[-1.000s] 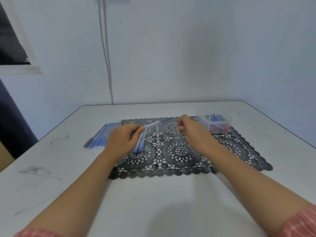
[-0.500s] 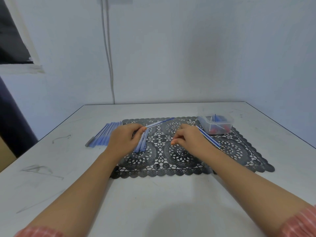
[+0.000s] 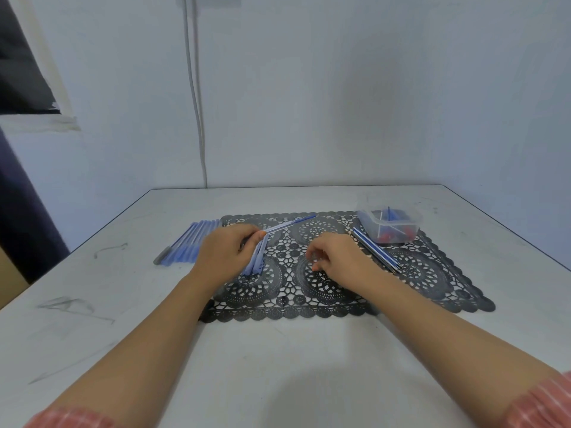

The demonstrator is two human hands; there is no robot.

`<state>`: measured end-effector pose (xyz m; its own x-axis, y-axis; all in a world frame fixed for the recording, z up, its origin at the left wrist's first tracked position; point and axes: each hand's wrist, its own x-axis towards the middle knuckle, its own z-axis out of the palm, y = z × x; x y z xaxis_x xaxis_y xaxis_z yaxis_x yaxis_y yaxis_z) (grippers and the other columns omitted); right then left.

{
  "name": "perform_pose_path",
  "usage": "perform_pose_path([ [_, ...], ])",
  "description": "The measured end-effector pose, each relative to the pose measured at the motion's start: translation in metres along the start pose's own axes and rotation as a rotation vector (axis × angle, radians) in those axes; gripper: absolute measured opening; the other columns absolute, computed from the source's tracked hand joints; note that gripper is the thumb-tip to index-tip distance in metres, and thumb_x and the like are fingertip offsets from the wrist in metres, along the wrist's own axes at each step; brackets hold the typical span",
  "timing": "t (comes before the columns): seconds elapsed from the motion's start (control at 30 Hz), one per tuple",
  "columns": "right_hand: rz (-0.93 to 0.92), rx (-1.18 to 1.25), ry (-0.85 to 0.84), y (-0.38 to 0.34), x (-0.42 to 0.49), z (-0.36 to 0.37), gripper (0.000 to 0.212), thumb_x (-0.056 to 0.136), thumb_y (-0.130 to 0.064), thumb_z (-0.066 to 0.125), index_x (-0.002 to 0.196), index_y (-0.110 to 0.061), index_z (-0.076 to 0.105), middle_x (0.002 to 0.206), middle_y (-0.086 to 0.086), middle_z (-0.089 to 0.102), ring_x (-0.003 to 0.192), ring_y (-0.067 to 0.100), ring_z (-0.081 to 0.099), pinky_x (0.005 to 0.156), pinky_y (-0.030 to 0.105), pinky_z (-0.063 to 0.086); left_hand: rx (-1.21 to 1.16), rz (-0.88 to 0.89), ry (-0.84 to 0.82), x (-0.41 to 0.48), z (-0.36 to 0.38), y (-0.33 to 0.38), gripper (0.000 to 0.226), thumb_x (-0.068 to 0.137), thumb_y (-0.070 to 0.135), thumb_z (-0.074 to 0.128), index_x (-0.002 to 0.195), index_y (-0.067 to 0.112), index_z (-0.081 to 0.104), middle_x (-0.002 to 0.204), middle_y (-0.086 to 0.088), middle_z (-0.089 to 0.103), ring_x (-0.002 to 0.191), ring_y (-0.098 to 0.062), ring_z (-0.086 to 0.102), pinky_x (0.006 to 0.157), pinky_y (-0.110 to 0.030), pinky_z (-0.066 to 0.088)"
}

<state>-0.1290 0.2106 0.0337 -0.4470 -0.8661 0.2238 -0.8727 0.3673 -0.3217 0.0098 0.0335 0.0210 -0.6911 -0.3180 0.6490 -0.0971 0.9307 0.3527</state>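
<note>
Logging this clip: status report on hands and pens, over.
Left hand grips blue pen, more barrels under it. Right hand curled over mat, hold unclear. Refills lie beside it; nothing in the way.

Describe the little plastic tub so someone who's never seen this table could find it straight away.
On the white table lies a black lace placemat; go to its far right corner. There sits the clear plastic tub, the only container in view, with small red pieces inside, just beyond thin blue-and-white refills.
</note>
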Motion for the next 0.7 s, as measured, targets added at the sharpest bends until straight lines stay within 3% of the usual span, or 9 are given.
perform_pose_path([
  [0.23,-0.033,0.026,-0.046,-0.001,-0.002,0.001,0.017,0.086,-0.007,0.062,0.1,-0.015,0.069,0.094,0.001,0.07,0.074,0.004,0.053,0.074,0.014,0.039,-0.006,-0.015,-0.004,-0.001,0.0,0.001,0.032,0.09,0.041,0.045,0.093,0.022,0.071,0.059,0.01,0.06,0.055,-0.005,0.053,0.051,-0.033,0.048],
  [0.37,-0.076,0.025,-0.056,0.001,-0.004,-0.001,0.016,0.087,-0.016,0.062,0.102,-0.018,0.068,0.092,-0.003,0.068,0.063,-0.008,0.046,0.062,0.004,0.033,0.004,-0.015,-0.016,-0.001,0.0,0.001,0.027,0.093,0.039,0.048,0.094,0.023,0.07,0.058,0.01,0.059,0.053,-0.005,0.052,0.05,-0.034,0.049],
  [0.43,-0.103,0.001,-0.028,0.002,-0.005,-0.003,0.017,0.088,-0.025,0.061,0.103,-0.02,0.067,0.093,-0.004,0.068,0.069,-0.001,0.051,0.07,0.013,0.043,0.001,-0.021,-0.018,-0.001,0.0,0.002,0.031,0.091,0.042,0.046,0.094,0.024,0.07,0.058,0.01,0.059,0.053,-0.005,0.052,0.05,-0.034,0.049],
  [0.5,-0.12,-0.021,0.063,0.003,-0.005,-0.005,0.018,0.09,-0.029,0.058,0.101,-0.019,0.068,0.092,-0.003,0.068,0.075,0.005,0.053,0.079,0.026,0.05,-0.004,-0.023,-0.019,0.0,0.0,0.002,0.033,0.09,0.043,0.044,0.094,0.023,0.07,0.058,0.01,0.059,0.053,-0.004,0.052,0.05,-0.033,0.048],
  [0.6,-0.179,0.042,0.355,0.006,-0.004,-0.007,0.015,0.089,-0.019,0.059,0.099,-0.014,0.069,0.091,0.0,0.068,0.079,0.011,0.058,0.077,0.032,0.053,0.001,0.005,-0.017,-0.001,-0.001,0.003,0.031,0.091,0.04,0.047,0.093,0.021,0.07,0.059,0.009,0.06,0.053,-0.006,0.053,0.049,-0.031,0.047],
  [0.7,-0.261,0.048,0.616,0.009,-0.003,-0.01,0.018,0.084,-0.003,0.061,0.099,-0.009,0.068,0.091,0.006,0.065,0.083,0.015,0.059,0.08,0.021,0.046,0.002,0.042,-0.021,-0.001,-0.001,0.005,0.028,0.091,0.037,0.049,0.092,0.019,0.071,0.057,0.012,0.056,0.052,0.0,0.049,0.048,-0.02,0.039],
])
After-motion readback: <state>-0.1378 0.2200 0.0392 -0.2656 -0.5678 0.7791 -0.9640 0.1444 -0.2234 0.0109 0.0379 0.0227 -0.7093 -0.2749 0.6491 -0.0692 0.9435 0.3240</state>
